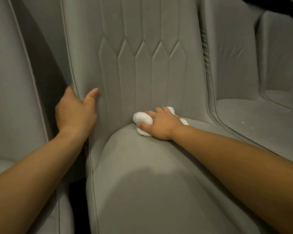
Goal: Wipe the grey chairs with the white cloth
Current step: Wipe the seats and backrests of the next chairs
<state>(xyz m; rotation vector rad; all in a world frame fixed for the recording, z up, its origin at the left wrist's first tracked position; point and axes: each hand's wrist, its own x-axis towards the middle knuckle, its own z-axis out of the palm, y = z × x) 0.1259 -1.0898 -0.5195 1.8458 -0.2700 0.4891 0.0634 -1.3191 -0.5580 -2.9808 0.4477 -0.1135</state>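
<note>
Your right hand (161,125) w/ fingers curled over the balled soft white cloth (142,118)—light, squashy, keep it bunched—left hand (76,110) fingers wrapped round the padded grey fabric chair (142,68) edge.

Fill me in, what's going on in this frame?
A person is wiping a grey chair. The right hand grips a bunched white cloth and presses it where the seat meets the backrest. The left hand holds the backrest's left edge, thumb on the front. More grey chairs stand on either side.
</note>
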